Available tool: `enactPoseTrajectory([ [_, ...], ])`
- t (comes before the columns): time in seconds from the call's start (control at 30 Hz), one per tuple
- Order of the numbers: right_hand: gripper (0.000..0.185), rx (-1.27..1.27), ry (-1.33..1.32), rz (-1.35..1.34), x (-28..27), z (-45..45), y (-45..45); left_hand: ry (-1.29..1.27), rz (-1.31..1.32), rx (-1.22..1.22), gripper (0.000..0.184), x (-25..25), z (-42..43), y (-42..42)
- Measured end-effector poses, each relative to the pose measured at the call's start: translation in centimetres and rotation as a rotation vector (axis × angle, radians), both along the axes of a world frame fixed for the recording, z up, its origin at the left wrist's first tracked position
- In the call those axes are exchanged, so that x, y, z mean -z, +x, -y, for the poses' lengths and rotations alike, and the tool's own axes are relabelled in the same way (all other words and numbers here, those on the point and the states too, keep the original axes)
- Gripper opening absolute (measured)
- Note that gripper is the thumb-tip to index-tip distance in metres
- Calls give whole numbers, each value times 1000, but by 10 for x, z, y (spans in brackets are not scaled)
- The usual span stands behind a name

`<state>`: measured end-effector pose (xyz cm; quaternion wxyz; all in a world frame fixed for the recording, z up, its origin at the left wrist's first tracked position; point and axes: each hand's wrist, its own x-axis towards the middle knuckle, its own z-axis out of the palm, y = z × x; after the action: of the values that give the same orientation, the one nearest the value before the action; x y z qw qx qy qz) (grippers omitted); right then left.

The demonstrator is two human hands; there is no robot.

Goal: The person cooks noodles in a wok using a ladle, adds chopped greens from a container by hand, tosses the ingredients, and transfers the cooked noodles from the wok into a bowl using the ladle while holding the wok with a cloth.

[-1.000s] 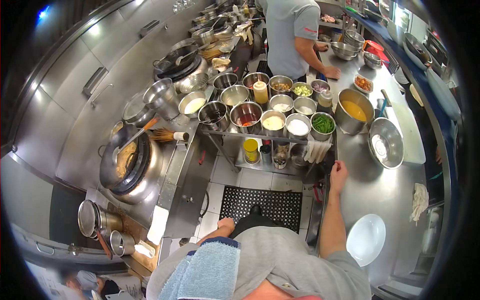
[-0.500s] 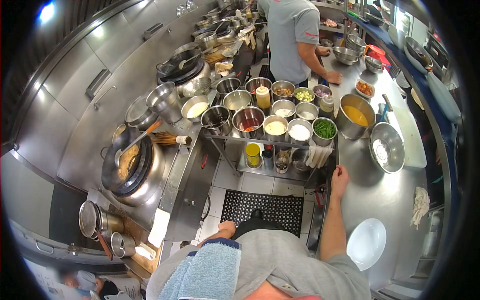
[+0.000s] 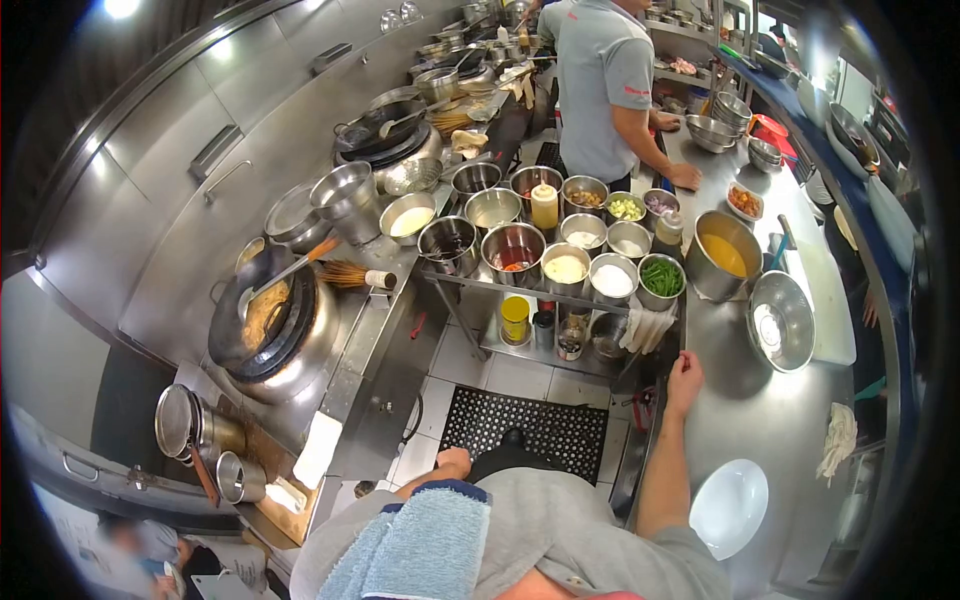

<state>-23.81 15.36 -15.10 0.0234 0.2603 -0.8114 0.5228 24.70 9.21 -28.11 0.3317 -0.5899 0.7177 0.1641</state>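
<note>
My right hand [image 3: 684,380] rests with curled fingers at the near edge of the steel counter [image 3: 740,420]; whether something small is inside is hidden. Behind it on the counter lies a white oval bowl [image 3: 729,509]. Down by my waist, my left hand [image 3: 454,461] is closed, near the left stove counter's side, its fingers mostly hidden. Ahead stands a rack of steel pots, among them chopped greens [image 3: 661,279], white powder [image 3: 612,281] and red liquid [image 3: 514,248]. A blue towel [image 3: 425,540] lies over my left shoulder.
A wok [image 3: 250,312] with a ladle sits on the left stove. A large pot of yellow liquid [image 3: 723,257] and a steel bowl [image 3: 781,322] stand on the right counter. Another person [image 3: 605,90] leans there farther ahead. A black mat [image 3: 525,430] covers the floor.
The view has shifted, so the pots and the other person appear lower and farther right. Both my hands keep nearly the same poses.
</note>
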Motion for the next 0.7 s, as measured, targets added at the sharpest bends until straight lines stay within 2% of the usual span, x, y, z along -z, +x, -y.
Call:
enactPoseTrajectory([
  [0.13,15,4,37,-13,0,-1,-1,13,0,19,27,9,0,4],
  [0.43,16,0,17,1,4,-1,-1,31,-30,27,25,-14,-4,2],
  [0.53,17,-23,-9,11,17,0,-9,-8,-53,46,24,1,-5,8],
  [0.57,17,-18,7,-22,19,-1,-12,72,-37,16,24,-8,-4,5],
  [0.67,18,-66,54,-73,26,-2,-18,9,-50,-131,26,19,-5,12],
  [0.7,18,-72,4,-144,26,-2,-16,83,-39,-17,26,4,-7,12],
])
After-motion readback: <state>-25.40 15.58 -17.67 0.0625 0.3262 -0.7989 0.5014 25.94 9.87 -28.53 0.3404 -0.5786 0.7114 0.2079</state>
